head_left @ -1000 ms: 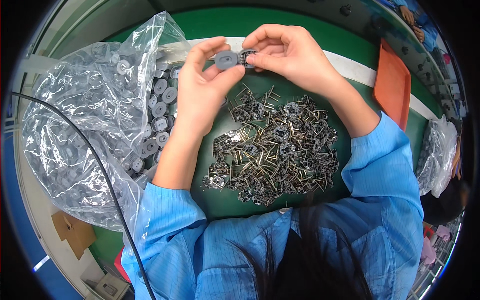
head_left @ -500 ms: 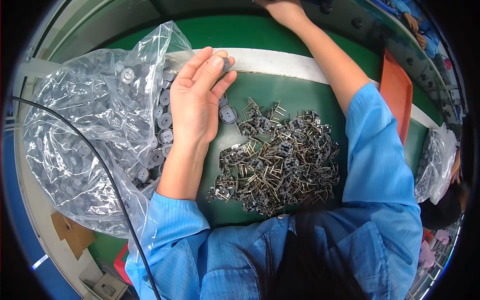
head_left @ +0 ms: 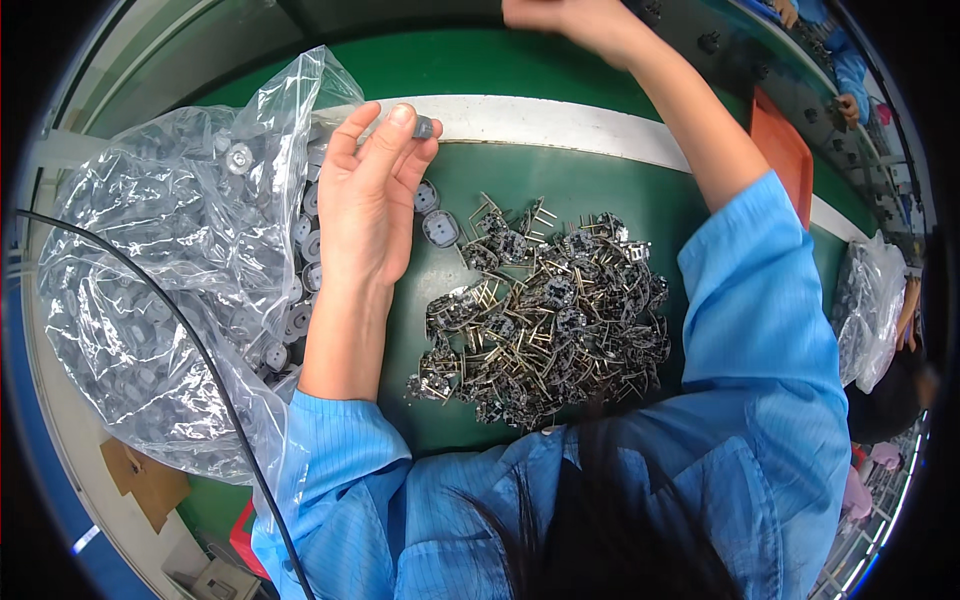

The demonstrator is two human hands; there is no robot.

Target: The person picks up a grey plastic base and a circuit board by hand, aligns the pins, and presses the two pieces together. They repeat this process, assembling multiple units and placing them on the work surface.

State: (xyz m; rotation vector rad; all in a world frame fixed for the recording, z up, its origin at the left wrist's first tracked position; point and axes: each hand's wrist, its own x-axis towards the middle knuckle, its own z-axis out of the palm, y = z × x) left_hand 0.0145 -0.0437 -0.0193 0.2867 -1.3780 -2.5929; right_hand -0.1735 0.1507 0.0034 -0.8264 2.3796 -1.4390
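My left hand is raised at the far side of the table, closed around a small grey plastic housing pinched between thumb and fingers. Below it lie loose grey housings, one of them a rounded-square housing with small holes. To the right spreads a heap of small black circuit boards with metal pins. My right hand reaches out over the green conveyor belt at the upper edge; its fingers are blurred and partly cut off, so whatever they hold cannot be made out.
A large clear plastic bag full of grey housings covers the left side, with a black cable across it. A white rail borders the belt. At right are an orange tray and another plastic bag. Another person's hand shows beyond.
My right hand has drawn back a little, showing more of itself at the upper edge. My left hand has tilted slightly, still gripping the grey housing. The view has shifted slightly.
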